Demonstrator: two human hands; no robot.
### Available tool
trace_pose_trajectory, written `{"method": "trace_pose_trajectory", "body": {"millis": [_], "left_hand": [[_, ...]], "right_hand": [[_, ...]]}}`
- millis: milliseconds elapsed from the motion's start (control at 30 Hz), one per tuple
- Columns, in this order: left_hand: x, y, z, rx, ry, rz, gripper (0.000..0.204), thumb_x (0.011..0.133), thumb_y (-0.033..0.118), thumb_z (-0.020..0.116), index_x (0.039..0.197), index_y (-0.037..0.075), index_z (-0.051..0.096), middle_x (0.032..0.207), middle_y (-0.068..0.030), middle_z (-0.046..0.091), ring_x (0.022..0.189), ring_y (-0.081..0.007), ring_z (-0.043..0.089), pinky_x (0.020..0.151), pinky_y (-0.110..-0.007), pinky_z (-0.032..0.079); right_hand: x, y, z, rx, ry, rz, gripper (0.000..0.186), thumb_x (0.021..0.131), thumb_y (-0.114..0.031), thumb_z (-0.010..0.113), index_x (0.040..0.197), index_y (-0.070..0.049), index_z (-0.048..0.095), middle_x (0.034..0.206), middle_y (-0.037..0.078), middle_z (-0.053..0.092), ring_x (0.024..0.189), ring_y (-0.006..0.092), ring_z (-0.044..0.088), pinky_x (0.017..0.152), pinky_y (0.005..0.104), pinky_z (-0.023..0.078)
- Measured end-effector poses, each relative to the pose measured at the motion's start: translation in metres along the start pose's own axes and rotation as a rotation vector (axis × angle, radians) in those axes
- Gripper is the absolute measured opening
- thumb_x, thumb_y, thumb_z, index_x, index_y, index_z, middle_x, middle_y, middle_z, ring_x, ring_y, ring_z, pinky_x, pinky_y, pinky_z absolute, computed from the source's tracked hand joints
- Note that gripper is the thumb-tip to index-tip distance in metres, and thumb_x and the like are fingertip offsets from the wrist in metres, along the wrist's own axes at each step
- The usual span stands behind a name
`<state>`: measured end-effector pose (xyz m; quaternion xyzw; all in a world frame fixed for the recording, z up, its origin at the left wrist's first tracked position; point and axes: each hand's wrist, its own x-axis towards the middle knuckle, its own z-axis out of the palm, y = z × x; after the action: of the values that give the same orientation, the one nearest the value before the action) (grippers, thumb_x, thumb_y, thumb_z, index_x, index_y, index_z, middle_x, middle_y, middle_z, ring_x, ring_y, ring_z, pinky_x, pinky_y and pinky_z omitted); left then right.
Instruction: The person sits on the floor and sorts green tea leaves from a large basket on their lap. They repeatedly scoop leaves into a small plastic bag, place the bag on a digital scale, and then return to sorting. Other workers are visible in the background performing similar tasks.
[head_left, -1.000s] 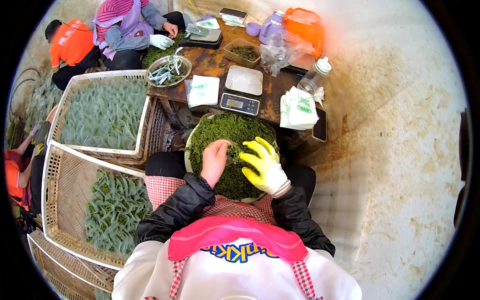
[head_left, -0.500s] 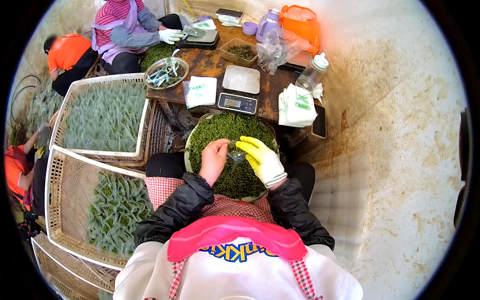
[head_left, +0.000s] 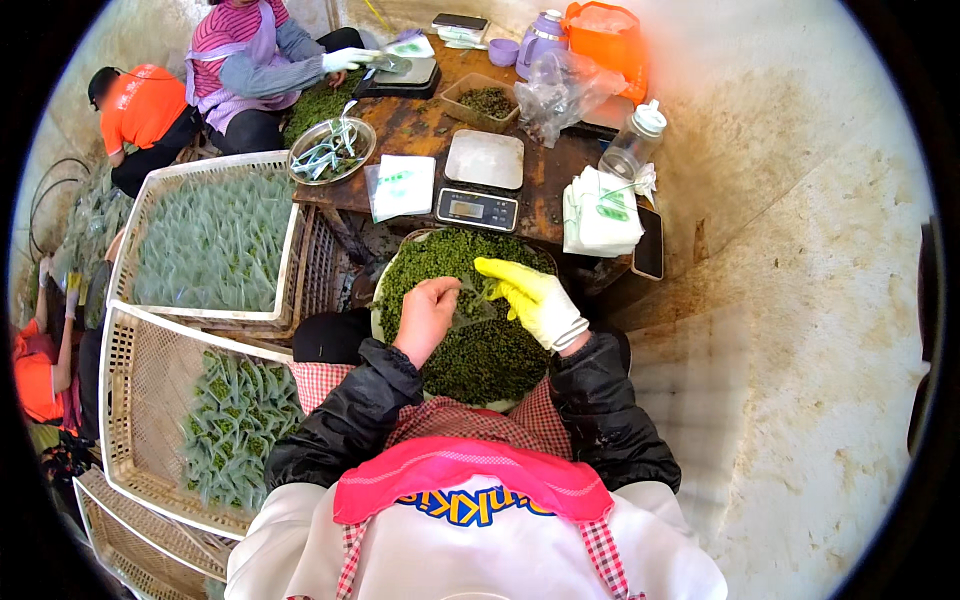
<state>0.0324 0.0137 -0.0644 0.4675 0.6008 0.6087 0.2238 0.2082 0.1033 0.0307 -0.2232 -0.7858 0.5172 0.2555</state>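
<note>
Over a round basin [head_left: 388, 318] heaped with small green bead-like berries [head_left: 480, 365], my bare left hand [head_left: 428, 315] pinches the edge of a small clear plastic bag [head_left: 470, 305]. My right hand [head_left: 525, 300], in a yellow and white glove, faces it at the bag's other side. Its fingers are stretched out and its thumb stands apart below; the fingertips are close to the bag, and contact is hard to make out. Beyond the basin, a digital scale [head_left: 482, 178] rests on a wooden table [head_left: 425, 105].
At left stand white crates [head_left: 118, 400] with filled bags [head_left: 238, 425]. The table holds stacked printed bags [head_left: 605, 212], a bottle [head_left: 632, 140], a plastic tub [head_left: 480, 103] and a bowl [head_left: 333, 150]. Co-workers [head_left: 255, 75] sit at upper left. A wall [head_left: 800, 300] rises at right.
My right hand has shifted slightly up and rightward at the wrist, its thumb now further from the fingers. My left hand stays on the bag's edge.
</note>
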Motion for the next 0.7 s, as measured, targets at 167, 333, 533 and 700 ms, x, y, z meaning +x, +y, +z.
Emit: {"method": "trace_pose_trajectory", "body": {"millis": [167,333,533,700], "left_hand": [[0.009,0.035,-0.001,-0.176,-0.110,-0.254,0.016,0.092,0.008,0.057,0.099,-0.003,0.067,0.067,0.0020,0.057,0.051,-0.0048,0.048,0.047,-0.022,0.039],[0.069,0.046,-0.014,-0.146,-0.227,-0.156,0.013,0.091,0.008,0.059,0.096,-0.001,0.067,0.069,0.0030,0.059,0.054,-0.0052,0.050,0.050,-0.022,0.040],[0.186,0.092,-0.001,0.541,-0.351,0.454,0.014,0.084,0.003,0.060,0.096,0.001,0.067,0.082,-0.0156,0.060,0.079,-0.0334,0.061,0.069,-0.037,0.048],[0.212,0.050,0.009,0.664,-0.393,0.456,0.018,0.085,0.004,0.060,0.102,0.007,0.066,0.087,-0.0141,0.056,0.084,-0.0359,0.058,0.072,-0.041,0.048]], "right_hand": [[0.009,0.013,-0.025,0.513,0.067,0.093,0.031,0.097,-0.005,0.042,0.124,-0.004,0.056,0.116,0.008,0.066,0.091,0.0165,0.066,0.064,0.0220,0.048],[0.009,0.094,-0.034,0.770,0.139,0.353,0.028,0.088,-0.003,0.045,0.112,-0.005,0.061,0.108,0.013,0.069,0.085,0.0207,0.068,0.061,0.0244,0.047],[0.029,0.116,-0.026,0.668,0.116,0.507,0.028,0.093,-0.002,0.042,0.112,-0.009,0.062,0.105,0.007,0.070,0.082,0.0164,0.068,0.061,0.0245,0.049],[0.036,0.108,-0.019,0.634,-0.004,0.578,0.025,0.093,-0.005,0.047,0.113,-0.009,0.062,0.105,0.004,0.070,0.084,0.0127,0.067,0.064,0.0237,0.049]]}}
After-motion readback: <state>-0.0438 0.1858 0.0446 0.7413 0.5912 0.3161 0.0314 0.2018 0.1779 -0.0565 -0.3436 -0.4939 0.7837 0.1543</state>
